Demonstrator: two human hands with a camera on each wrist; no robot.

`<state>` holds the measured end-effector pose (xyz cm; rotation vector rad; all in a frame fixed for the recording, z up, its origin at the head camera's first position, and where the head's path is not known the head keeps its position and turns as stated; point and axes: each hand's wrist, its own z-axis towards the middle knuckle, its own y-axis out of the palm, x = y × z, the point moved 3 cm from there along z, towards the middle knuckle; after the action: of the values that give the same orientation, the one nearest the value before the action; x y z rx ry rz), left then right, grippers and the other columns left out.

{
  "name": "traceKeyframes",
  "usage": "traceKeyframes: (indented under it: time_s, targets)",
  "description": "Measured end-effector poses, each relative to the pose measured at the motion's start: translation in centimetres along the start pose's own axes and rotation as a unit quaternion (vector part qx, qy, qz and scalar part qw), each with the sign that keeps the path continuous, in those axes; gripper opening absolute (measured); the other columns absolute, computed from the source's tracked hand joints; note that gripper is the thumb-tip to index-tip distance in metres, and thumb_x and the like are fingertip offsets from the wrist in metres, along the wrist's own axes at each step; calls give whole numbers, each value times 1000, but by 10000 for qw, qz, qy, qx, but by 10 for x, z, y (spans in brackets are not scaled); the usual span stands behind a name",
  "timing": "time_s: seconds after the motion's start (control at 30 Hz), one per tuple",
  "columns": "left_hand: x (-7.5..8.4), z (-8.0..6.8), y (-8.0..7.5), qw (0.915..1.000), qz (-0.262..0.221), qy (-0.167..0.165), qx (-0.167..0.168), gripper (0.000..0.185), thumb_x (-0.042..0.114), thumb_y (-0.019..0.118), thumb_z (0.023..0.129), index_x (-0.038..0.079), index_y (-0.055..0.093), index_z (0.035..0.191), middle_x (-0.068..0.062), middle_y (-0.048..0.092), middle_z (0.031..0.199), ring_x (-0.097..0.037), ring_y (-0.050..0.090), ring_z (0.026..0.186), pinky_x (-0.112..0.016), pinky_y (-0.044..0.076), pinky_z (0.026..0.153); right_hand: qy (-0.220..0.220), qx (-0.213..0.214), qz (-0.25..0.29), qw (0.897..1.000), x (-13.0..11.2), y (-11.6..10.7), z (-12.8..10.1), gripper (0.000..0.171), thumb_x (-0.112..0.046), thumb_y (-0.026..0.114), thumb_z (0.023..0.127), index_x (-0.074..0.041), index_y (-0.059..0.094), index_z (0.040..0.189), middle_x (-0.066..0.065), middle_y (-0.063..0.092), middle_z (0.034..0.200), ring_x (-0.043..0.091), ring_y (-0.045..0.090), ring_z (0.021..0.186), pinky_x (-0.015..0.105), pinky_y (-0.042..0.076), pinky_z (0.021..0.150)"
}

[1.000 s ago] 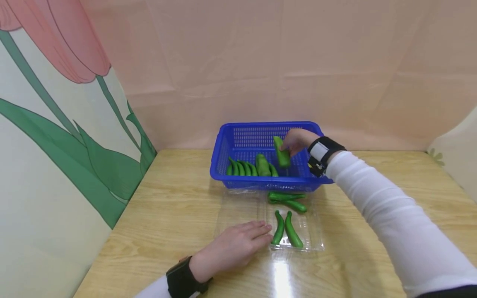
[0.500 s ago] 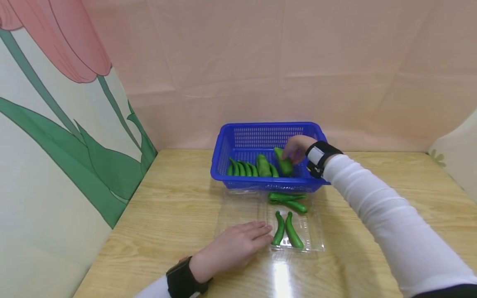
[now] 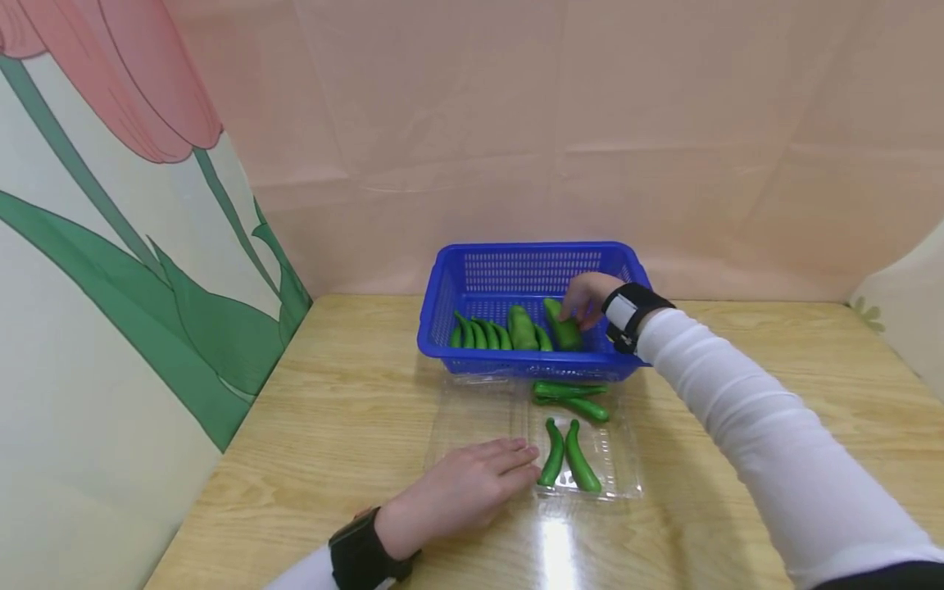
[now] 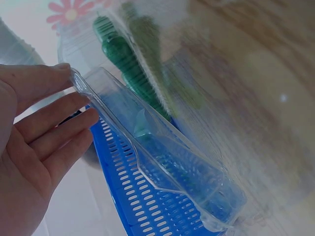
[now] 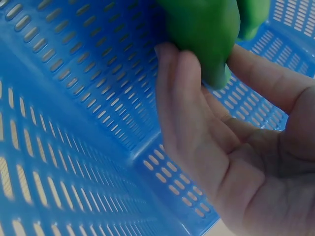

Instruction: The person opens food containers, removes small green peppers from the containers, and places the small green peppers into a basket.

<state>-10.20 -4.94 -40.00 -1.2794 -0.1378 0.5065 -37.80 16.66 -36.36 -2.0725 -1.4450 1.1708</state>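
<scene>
My right hand (image 3: pixel 586 297) was in the blue basket (image 3: pixel 472 283) at 12 o'clock, fingers pinching a fat green pepper (image 3: pixel 564 326), which I judged light, firm and slick, best gripped mid-body. My left hand (image 3: pixel 460 490) lay flat, fingers straight, on the clear tray (image 3: pixel 618 479) holding four slim peppers (image 3: pixel 578 467); I counted about seven in the basket

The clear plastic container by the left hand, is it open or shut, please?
Open: the clear plastic container lies spread flat, peppers exposed in one half.

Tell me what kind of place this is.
Probably a staged tabletop set rather than a kitchen: a wooden table screened by hung cloth backdrops, with only a blue basket of green peppers and a clear clamshell tray.
</scene>
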Motion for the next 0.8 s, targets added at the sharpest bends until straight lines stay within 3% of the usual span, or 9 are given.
traceKeyframes:
  time_s: [0.23, 0.37, 0.57, 0.8]
  targets:
    - [1, 0, 0, 9999, 75, 32, 77, 32, 17, 56, 93, 15, 61, 125, -4, 58, 132, -16, 54, 124, -26, 41, 108, -332, 58, -23, 9994, 1, 4, -3, 34, -13, 64, 87, 9, 58, 112, 27, 58, 105, 29, 68, 86, 34, 60, 83]
    - [1, -1, 0, 9999, 100, 28, 90, 32, 17, 58, 92, 15, 62, 124, -4, 59, 132, -16, 54, 124, -26, 41, 108, -233, -44, 210, 9995, 5, 2, -4, 41, -16, 65, 87, 7, 57, 120, 30, 61, 116, 33, 69, 93, 41, 58, 87]
    - [1, -1, -2, 9999, 36, 35, 115, 32, 17, 59, 91, 14, 62, 123, -5, 59, 132, -18, 55, 123, -27, 42, 107, 7, -541, 314, 9980, 4, 3, -1, 45, -15, 60, 90, 10, 51, 127, 32, 61, 116, 31, 70, 90, 36, 59, 83]
    - [1, 1, -2, 9999, 70, 38, 88, 32, 18, 58, 93, 14, 62, 124, -5, 58, 132, -18, 54, 124, -26, 41, 108, 174, -433, 1, 9989, 3, 2, -2, 43, -15, 60, 91, 10, 51, 125, 31, 65, 109, 28, 71, 88, 34, 59, 83]
